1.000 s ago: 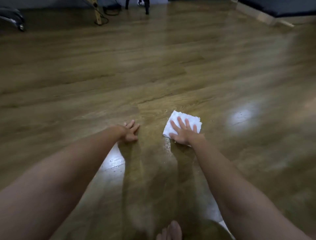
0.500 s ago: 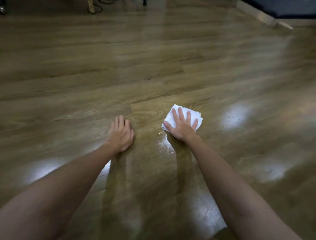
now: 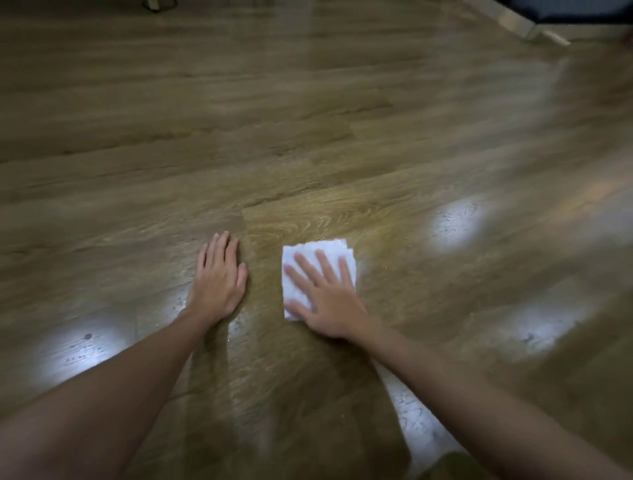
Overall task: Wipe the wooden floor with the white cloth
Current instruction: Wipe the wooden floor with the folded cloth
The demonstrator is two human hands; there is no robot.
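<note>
A folded white cloth (image 3: 323, 253) lies flat on the wooden floor (image 3: 308, 137) just right of centre. My right hand (image 3: 325, 298) presses down on the cloth with fingers spread, covering its lower right part. My left hand (image 3: 219, 277) rests palm-down on the bare floor a short way left of the cloth, fingers together, holding nothing. Both forearms stretch in from the bottom corners.
Bright light reflections shine on the planks at the left (image 3: 78, 346) and right (image 3: 459, 219). A pale skirting edge (image 3: 520, 24) with something dark above it runs along the far right corner. A furniture leg (image 3: 154, 4) shows at the top left.
The view has tilted down and closer to the floor. My left hand has flattened and slid forward. My right hand has turned the cloth squarer under it.
</note>
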